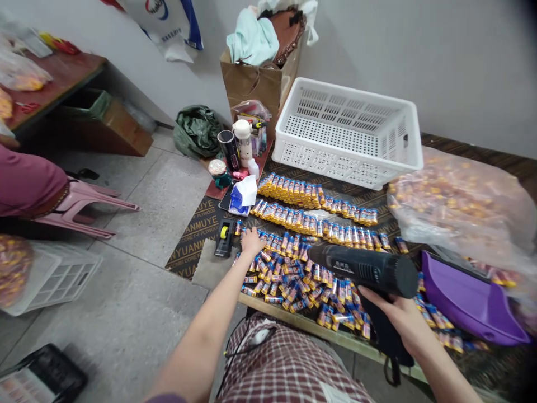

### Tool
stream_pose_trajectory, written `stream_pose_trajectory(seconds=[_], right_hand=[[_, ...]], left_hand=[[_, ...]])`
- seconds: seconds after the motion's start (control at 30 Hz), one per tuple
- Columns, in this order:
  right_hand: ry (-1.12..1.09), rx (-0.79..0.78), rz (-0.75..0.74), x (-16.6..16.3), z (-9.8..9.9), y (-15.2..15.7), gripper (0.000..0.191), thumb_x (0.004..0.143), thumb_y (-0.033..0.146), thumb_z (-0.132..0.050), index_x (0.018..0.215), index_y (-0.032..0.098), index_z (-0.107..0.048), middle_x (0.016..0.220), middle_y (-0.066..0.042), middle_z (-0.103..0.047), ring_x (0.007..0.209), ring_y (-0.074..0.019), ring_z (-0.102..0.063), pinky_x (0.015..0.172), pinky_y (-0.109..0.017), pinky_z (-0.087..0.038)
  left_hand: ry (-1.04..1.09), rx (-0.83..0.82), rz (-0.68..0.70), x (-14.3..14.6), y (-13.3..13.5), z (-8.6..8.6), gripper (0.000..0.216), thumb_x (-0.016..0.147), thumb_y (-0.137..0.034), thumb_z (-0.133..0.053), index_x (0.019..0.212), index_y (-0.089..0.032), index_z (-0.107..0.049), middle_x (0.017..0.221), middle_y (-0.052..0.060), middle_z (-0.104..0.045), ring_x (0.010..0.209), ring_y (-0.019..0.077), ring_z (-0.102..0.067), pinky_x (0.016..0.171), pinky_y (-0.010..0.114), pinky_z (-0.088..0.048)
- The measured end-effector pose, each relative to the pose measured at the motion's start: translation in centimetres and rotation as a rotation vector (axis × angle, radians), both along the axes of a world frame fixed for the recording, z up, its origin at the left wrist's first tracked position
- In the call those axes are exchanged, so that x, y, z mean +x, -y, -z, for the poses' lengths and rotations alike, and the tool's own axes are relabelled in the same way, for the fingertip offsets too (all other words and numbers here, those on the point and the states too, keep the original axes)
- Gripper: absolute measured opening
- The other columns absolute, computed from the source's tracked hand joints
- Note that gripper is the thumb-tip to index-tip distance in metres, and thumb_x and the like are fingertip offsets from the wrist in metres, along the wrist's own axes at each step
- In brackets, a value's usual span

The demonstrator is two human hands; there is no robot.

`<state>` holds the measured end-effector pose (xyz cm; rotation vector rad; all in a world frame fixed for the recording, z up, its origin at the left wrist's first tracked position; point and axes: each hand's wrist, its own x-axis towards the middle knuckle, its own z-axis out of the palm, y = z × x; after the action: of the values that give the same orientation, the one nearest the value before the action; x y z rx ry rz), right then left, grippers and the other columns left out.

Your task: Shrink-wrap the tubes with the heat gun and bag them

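many small tubes (289,215) lie on the dark table (187,249), and their colours are mostly blue and yellow. the farther ones are arranged in rows (289,193), while the nearer ones make a loose pile (293,282) by the table's front edge. the left hand (251,243) is stretched to the left end of the tubes, with its fingers partly spread and bent down; whether it has hold of some tube, i cannot tell. the right hand (398,319) has its fingers closed around the handle of a black blower (356,266), whose nozzle is pointing left, above the pile. near the left hand, on its left, is a black tape dispenser (224,238). a white basket (331,162) stands behind the rows. on the right side are a purple dustpan (465,302) and, behind it, a big clear bag (461,190), which contains many small yellowish pieces.
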<state>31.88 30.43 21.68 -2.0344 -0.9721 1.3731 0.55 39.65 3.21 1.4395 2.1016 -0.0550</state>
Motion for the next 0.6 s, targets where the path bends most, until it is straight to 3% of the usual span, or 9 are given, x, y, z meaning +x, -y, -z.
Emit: stream_pose_trajectory(seconds=[0.2,0.43,0.6], right_hand=[[0.038,0.141,-0.01,-0.3,1.6,-0.1,0.055,0.059,0.043,-0.075,0.107,0.018,-0.066,0.1,-0.009,-0.07,0.099,-0.0304,-0.06,0.086,-0.043,-0.048],[-0.107,0.157,-0.03,-3.3,3.1,-1.6,0.048,0.062,0.046,-0.073,0.101,0.017,-0.067,0.093,-0.009,-0.071,0.087,-0.0275,-0.064,0.08,-0.041,-0.051],[-0.028,0.144,-0.099,-1.1,2.3,-0.7,0.047,0.063,0.045,-0.072,0.101,0.016,-0.068,0.101,-0.009,-0.07,0.095,-0.0289,-0.062,0.085,-0.041,-0.048]], left_hand=[[-0.084,-0.018,0.056,-0.2,-0.3,-0.5,0.05,0.071,-0.029,-0.06,0.115,-0.016,-0.041,0.114,0.018,-0.055,0.107,0.0295,-0.055,0.081,0.035,-0.045],[0.006,-0.029,-0.122,-1.2,1.4,-2.0,0.045,0.075,-0.037,-0.057,0.114,-0.017,-0.043,0.1,0.015,-0.065,0.093,0.0288,-0.062,0.076,0.035,-0.044],[0.18,-0.018,-0.146,1.4,4.3,-2.9,0.042,0.07,-0.036,-0.062,0.107,-0.02,-0.049,0.089,0.01,-0.067,0.083,0.0253,-0.063,0.07,0.031,-0.044]])
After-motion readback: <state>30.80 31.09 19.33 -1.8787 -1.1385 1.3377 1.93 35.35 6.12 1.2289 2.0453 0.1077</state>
